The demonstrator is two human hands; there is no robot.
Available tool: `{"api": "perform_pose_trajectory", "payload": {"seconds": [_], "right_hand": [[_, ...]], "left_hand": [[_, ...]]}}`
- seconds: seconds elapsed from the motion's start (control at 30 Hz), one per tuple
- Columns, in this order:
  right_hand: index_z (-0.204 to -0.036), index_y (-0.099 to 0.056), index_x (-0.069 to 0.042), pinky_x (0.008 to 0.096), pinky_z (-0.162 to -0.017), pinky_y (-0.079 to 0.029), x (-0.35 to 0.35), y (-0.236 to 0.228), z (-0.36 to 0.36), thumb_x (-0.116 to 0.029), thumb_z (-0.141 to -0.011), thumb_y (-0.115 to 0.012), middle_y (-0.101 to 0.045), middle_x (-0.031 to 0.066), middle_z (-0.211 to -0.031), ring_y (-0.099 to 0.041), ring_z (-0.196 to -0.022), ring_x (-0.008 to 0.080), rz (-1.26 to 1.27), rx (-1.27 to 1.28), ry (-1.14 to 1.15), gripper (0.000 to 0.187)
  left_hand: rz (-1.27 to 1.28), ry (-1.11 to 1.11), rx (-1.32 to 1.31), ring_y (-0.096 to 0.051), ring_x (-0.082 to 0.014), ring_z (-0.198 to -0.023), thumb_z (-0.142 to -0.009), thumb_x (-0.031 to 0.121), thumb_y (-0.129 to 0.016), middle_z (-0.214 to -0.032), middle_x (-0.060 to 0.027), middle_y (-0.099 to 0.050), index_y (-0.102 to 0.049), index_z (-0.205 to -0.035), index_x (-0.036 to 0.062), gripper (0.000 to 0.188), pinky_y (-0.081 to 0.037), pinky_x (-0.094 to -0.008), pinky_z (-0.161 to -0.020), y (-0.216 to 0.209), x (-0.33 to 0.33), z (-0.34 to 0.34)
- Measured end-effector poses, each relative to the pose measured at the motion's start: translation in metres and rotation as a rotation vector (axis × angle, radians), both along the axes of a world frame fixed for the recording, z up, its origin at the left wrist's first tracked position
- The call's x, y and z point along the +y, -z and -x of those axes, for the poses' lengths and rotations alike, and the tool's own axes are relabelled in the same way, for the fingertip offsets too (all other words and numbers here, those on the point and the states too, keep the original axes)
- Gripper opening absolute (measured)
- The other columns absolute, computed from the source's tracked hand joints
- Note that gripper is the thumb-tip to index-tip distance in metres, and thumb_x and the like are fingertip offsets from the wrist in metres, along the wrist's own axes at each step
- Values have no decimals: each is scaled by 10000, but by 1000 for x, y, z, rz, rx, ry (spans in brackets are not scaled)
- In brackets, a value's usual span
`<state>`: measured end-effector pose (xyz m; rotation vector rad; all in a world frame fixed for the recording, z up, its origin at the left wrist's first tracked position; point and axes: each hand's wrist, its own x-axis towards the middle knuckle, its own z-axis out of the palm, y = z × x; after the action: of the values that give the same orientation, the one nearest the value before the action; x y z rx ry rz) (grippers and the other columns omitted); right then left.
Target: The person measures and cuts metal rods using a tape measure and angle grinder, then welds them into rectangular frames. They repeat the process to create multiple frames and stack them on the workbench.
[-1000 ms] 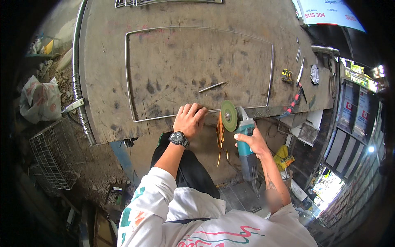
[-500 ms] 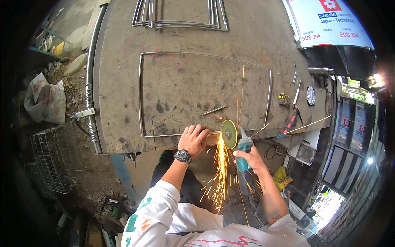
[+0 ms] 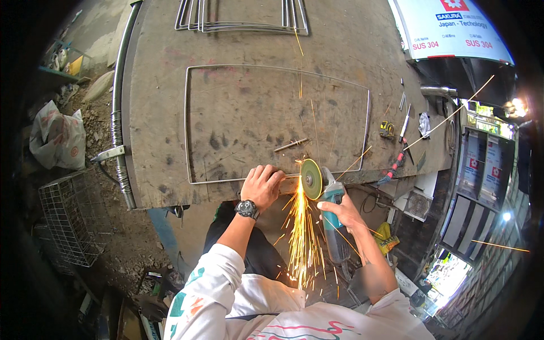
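"Metal frame first, pls: where was it?"

"Flat on the bench, near bar running along the near edge, w/ a stack of bent rods well apart on the far side."

"OK. And the hands?"

"Left hand was bent over the near bar, just left of the disc, fingers close together. Seemed to pin the bar, tho I couldn't tell if it pinched or only pressed. Right hand was wrapped round the grinder, thumb across the body, disc upright at the bar."

"What'd changed?"

"Sparks, mostly. Approx. 1 sec earlier only a thin orange strand fell; then a bright spray; now a dense fan poured down past the near edge, w/ stray streaks out to the right and a few to the far side."

"Hands shift?"

"Not noticeably, rel. to the bar. Whole view had slid a bit, prob. head movement, b/c bench and stack went together."

"Meaning what for the job?"

"Disc was prob. biting harder, i.e. grinding in full swing, not done. I'd guess the left hand had to stay firm, b/c a thin bar could've jumped and those fingers were near the disc."

"Loose stuff?"

"Short rod inside the frame's outline, near the disc; tape measure outside it, to the right."
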<state>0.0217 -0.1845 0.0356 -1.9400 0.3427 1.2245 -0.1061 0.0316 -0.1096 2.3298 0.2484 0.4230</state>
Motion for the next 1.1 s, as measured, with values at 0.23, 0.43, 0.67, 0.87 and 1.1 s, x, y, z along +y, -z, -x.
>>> {"api": "perform_pose_trajectory", "payload": {"seconds": [0.23,0.43,0.67,0.87,1.1], "right_hand": [[-1367,-439,-49,360,-644,-604,-1,4,0,-181,-795,-902,-674,92,-987,-699,-713,197,-39,-29,-8,748],[-1379,-436,-54,368,-637,-605,-1,1,4,-177,-783,-901,-669,104,-1022,-695,-719,195,-9,-22,14,766],[-1397,-431,-51,362,-634,-606,-1,6,2,-167,-767,-906,-669,104,-1032,-698,-729,192,-35,-14,6,797],[-1392,-431,-47,349,-648,-604,-3,3,3,-174,-771,-921,-675,87,-1009,-699,-719,181,-32,-51,-20,801],[-1377,-426,-51,356,-645,-606,2,7,-2,-191,-781,-921,-679,98,-1020,-710,-738,193,10,-28,-8,787]], "left_hand": [[-11,2,-5,-600,-249,-933,-915,157,-726,-1036,-22,-632,-695,-1087,171,176,-489,-387,-829,-1,0,-1],[-7,-4,-5,-602,-253,-936,-920,149,-724,-1040,-23,-635,-693,-1087,163,171,-492,-391,-836,-3,1,-1],[12,-11,-14,-603,-266,-954,-912,140,-728,-1035,-25,-643,-709,-1064,184,160,-488,-402,-827,-2,1,-2],[8,-5,-5,-605,-269,-963,-910,138,-728,-1031,-28,-643,-710,-1068,185,166,-489,-401,-838,-1,0,-1],[16,-13,1,-606,-267,-961,-914,143,-728,-1029,-24,-642,-708,-1065,187,159,-491,-401,-840,0,-1,-1]]}}
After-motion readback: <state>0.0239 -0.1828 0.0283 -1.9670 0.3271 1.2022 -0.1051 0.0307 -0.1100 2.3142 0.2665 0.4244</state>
